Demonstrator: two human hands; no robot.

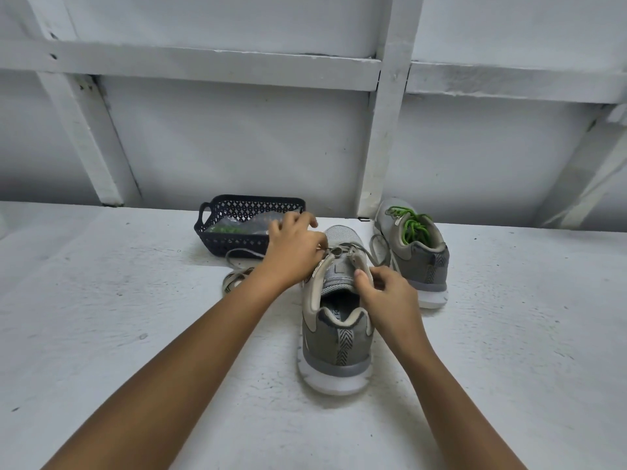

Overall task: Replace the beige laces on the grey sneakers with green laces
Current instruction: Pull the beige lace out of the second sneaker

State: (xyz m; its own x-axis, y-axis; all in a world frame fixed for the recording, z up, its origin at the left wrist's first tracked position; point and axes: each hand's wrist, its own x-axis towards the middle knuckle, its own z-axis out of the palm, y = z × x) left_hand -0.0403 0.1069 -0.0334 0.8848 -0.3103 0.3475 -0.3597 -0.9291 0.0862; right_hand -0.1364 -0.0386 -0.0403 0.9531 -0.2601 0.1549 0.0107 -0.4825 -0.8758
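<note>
A grey sneaker (336,337) stands in front of me, heel toward me, with a beige lace (373,247) still threaded near its toe. My left hand (291,252) pinches that lace at the left eyelets. My right hand (390,293) grips the sneaker's right eyelet edge beside the tongue, thumb on top. A second grey sneaker (420,262) stands behind to the right, laced with a green lace (412,227). A removed beige lace (234,279) lies bundled left of the near sneaker.
A dark blue perforated basket (217,235) sits behind my left hand on the white surface (135,334); it holds a clear bag with green laces (225,228). A white panelled wall (237,147) rises right behind the basket and sneakers.
</note>
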